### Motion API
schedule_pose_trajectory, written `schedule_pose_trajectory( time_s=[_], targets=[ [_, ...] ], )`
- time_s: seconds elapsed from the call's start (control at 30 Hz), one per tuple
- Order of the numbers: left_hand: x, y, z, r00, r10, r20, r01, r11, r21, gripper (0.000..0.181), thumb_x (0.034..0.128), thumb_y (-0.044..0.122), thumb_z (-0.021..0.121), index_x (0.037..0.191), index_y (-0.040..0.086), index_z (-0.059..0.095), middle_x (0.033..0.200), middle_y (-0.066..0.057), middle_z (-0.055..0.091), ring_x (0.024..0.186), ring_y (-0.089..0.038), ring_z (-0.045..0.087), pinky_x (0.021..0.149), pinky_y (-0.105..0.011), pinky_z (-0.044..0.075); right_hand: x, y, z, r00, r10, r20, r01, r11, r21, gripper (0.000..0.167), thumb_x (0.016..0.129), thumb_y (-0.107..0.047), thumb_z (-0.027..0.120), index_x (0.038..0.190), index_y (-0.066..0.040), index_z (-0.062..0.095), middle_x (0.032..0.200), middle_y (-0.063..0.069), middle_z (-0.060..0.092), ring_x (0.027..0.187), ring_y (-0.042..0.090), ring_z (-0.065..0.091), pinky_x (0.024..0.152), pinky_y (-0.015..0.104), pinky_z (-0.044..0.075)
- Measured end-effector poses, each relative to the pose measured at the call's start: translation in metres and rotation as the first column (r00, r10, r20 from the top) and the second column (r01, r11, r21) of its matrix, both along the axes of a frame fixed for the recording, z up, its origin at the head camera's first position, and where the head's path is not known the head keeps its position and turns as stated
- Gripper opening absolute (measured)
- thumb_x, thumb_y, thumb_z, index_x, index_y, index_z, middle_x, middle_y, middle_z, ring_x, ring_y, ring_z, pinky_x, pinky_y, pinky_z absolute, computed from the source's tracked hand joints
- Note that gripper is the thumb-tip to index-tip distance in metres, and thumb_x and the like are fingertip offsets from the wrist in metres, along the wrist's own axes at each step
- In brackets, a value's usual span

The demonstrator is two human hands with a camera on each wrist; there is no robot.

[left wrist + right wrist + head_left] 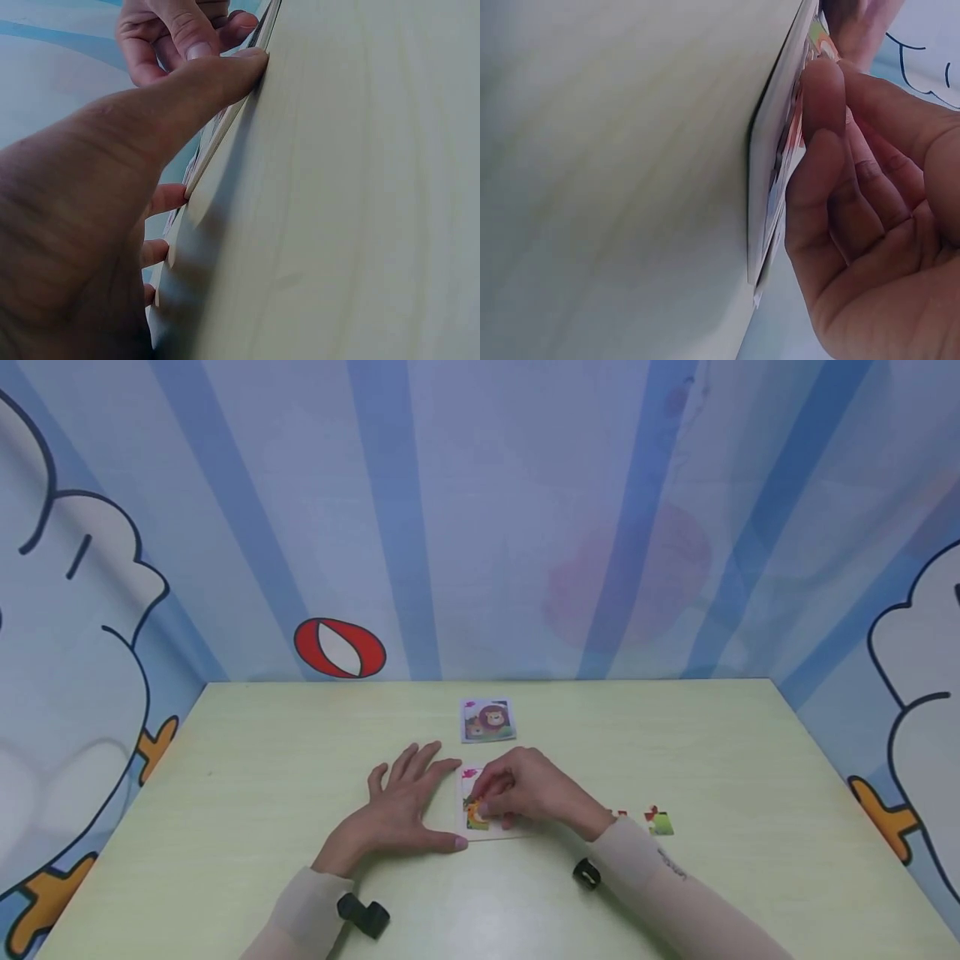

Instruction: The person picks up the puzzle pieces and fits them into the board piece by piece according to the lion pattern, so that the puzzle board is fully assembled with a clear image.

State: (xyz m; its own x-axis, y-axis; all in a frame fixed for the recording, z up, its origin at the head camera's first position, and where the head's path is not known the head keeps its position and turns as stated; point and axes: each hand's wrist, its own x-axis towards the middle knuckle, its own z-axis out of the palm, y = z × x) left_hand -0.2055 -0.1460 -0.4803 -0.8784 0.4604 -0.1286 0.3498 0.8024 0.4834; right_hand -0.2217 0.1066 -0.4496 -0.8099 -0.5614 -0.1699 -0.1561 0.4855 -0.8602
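Note:
A small white-bordered puzzle board (498,835) lies flat on the table, with a pink mark in its upper left corner. My left hand (405,806) rests on the tabletop with fingers spread; its thumb and index fingertip touch the board's left edge. Over the board, my right hand (521,789) pinches an orange-and-yellow puzzle piece (476,817) between thumb and fingertips, at the left part of the board. The right hand covers much of the board's picture. In the right wrist view the board (769,165) appears edge-on beside the curled fingers.
Behind the board lies a lion picture card (487,721). Loose puzzle pieces (659,821) lie to the right, partly hidden by the right forearm. The pale wooden table (300,727) meets a striped blue curtain (487,527) at its back edge.

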Motion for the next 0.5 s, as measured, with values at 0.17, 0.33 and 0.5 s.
schedule_pose_trajectory(
  time_s=[0.17, 0.33, 0.5],
  targets=[
    [0.0001, -0.0003, 0.0006, 1.000, 0.000, 0.003, 0.000, 1.000, 0.001, 0.104, 0.0790, 0.066, 0.085, 0.165, 0.031, 0.039, 0.182, -0.009, 0.015, 0.169, -0.044, 0.005, 0.124, -0.081, 0.006, -0.0013, -0.0040, 0.0003, 1.000, 0.015, -0.026, -0.014, 0.999, 0.038, 0.006, 0.093, -0.009, 0.083, 0.097, -0.014, 0.083, 0.078, 0.002, 0.080, 0.056, 0.013, 0.068, 0.061, 0.029, 0.057],
    [0.0004, 0.0002, 0.0018, 1.000, -0.002, 0.006, 0.002, 1.000, 0.008, 0.103, 0.0791, 0.066, 0.085, 0.165, 0.029, 0.040, 0.182, -0.010, 0.016, 0.169, -0.045, 0.005, 0.123, -0.082, 0.005, -0.0035, -0.0076, 0.0000, 0.997, 0.046, -0.069, -0.040, 0.996, 0.077, 0.008, 0.093, -0.007, 0.082, 0.096, -0.015, 0.083, 0.075, 0.000, 0.078, 0.056, 0.011, 0.064, 0.061, 0.026, 0.054],
    [-0.0001, 0.0009, 0.0021, 1.000, -0.003, 0.009, 0.003, 1.000, 0.010, 0.103, 0.0793, 0.066, 0.085, 0.165, 0.029, 0.041, 0.182, -0.010, 0.016, 0.169, -0.045, 0.005, 0.123, -0.083, 0.005, -0.0038, -0.0109, 0.0010, 0.995, 0.056, -0.089, -0.046, 0.994, 0.103, 0.009, 0.092, -0.006, 0.082, 0.095, -0.014, 0.083, 0.073, -0.001, 0.076, 0.057, 0.008, 0.061, 0.060, 0.023, 0.050]
  ],
)
